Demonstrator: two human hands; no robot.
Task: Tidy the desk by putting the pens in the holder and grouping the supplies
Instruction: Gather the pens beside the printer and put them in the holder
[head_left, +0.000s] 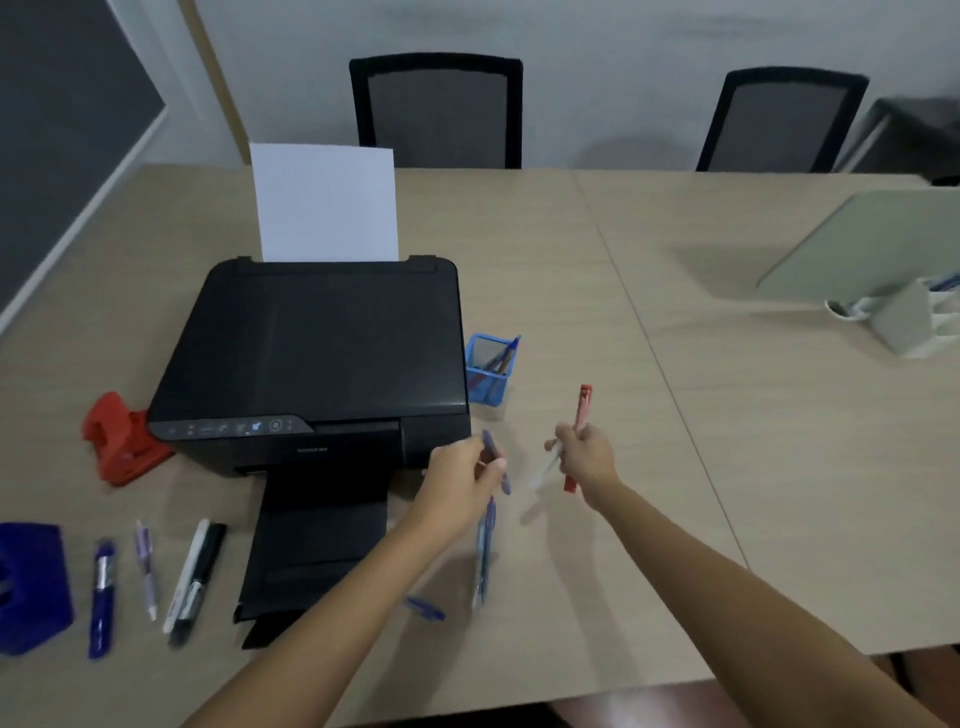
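A blue mesh pen holder (487, 375) stands right of the printer with a blue pen (508, 354) leaning in it. My left hand (462, 480) grips a blue pen (497, 462) just in front of the holder. Below that hand, another blue pen (484, 556) is blurred; whether the hand holds it I cannot tell. My right hand (584, 457) is closed on a red pen (581, 415) and a pale, blurred pen (545, 470). A small blue piece (426, 608) lies on the desk. Several pens and markers (148, 571) lie at the front left.
A black printer (317, 353) with white paper (324, 202) fills the middle left. A red hole punch (122, 441) and a dark blue block (31, 587) sit at the left. Two chairs (439, 111) stand behind the desk (727, 415). A pale green stand (872, 249) is at far right.
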